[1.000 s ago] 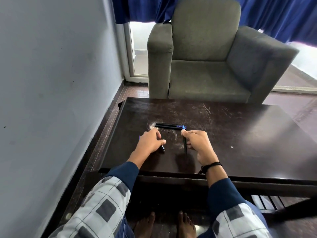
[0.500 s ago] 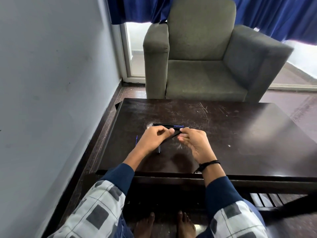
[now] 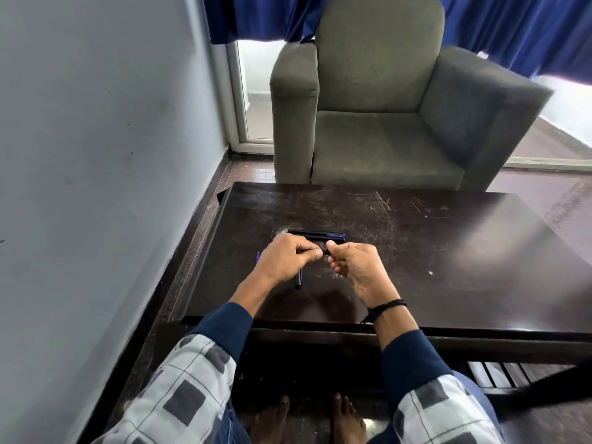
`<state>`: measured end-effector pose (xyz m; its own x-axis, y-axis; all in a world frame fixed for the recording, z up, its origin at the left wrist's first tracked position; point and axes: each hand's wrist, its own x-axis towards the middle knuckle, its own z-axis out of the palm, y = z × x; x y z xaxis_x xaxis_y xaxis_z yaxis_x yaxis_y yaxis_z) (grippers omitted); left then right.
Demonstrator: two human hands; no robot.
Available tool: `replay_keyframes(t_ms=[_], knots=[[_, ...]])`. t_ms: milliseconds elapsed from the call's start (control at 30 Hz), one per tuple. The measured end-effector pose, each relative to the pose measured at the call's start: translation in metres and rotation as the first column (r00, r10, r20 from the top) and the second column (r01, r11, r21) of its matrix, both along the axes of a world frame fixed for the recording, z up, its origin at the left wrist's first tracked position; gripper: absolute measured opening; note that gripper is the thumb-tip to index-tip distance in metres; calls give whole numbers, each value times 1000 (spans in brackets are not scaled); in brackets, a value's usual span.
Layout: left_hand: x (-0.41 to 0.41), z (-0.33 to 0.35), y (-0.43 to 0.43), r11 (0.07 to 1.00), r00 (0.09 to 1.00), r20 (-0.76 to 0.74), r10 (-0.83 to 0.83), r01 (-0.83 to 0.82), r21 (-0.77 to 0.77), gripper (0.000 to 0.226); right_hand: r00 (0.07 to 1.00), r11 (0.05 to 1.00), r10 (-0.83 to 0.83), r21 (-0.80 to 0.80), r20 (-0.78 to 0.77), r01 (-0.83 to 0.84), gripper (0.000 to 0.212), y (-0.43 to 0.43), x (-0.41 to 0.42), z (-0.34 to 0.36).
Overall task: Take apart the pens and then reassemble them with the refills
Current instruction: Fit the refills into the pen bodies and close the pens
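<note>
Pinching a black pen (image 3: pixel 326 251) with the right hand (image 3: pixel 355 267), the left hand (image 3: pixel 285 257) partly hides a second pen (image 3: pixel 298 281) beneath.

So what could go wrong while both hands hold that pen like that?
The pen is pinched between the left hand and right hand above the table; if it pops apart, a small part might fly off. The blue piece lies near the table's left edge and could roll off. The dark part under the left hand may get knocked.
</note>
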<state>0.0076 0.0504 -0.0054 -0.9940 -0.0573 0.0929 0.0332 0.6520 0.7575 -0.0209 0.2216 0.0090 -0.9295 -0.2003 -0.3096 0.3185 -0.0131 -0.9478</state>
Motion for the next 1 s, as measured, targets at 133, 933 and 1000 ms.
replay_keyframes(t_ms=[133, 933, 1000], knots=[[-3, 2, 1, 995, 999, 43, 5, -9, 97, 15, 1000, 1000, -8, -21, -19, 7, 16, 0, 0, 1], [-1, 4, -8, 998, 999, 43, 5, -8, 60, 15, 985, 989, 87, 129, -151, -67, 17, 1, -9, -8], [-2, 4, -8, 998, 999, 50, -1, -2, 57, 15, 981, 989, 98, 129, -167, -77, 9, 2, -10, -8]])
